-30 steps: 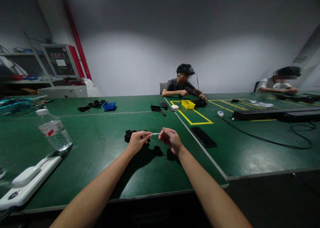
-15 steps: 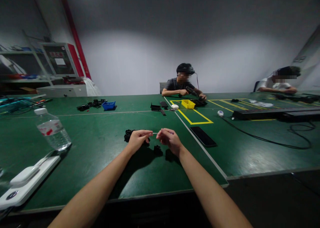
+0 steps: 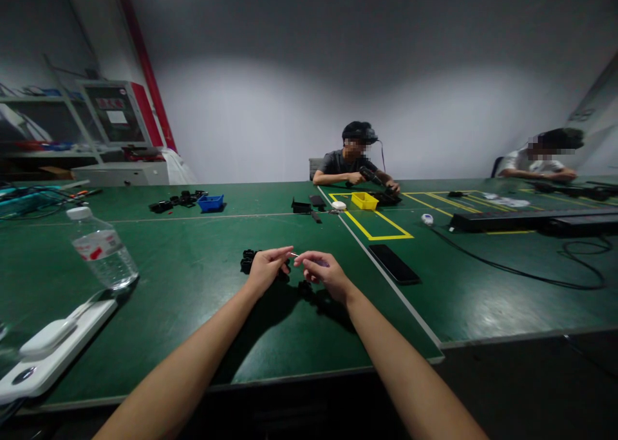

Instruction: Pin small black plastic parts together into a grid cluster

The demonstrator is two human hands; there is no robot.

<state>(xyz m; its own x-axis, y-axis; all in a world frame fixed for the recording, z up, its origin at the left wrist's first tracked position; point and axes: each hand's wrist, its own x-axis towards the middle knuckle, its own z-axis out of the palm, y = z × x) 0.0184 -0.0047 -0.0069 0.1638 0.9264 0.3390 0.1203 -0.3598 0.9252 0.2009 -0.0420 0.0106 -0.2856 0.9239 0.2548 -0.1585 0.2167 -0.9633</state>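
so my left hand (image 3: 267, 267) and right hand (image 3: 322, 271) just closed the gap mid-frame, both pinching that thin white strip (image 3: 294, 254), shorter now, above the black parts (image 3: 250, 260) on the worktop (image 3: 193, 298).

- We see bare tabletop (image 3: 193, 311) left of our hands.
- Black parts (image 3: 250, 260) crowd just beyond them.
- A phone (image 3: 393, 263), probably, lies flat to the right.
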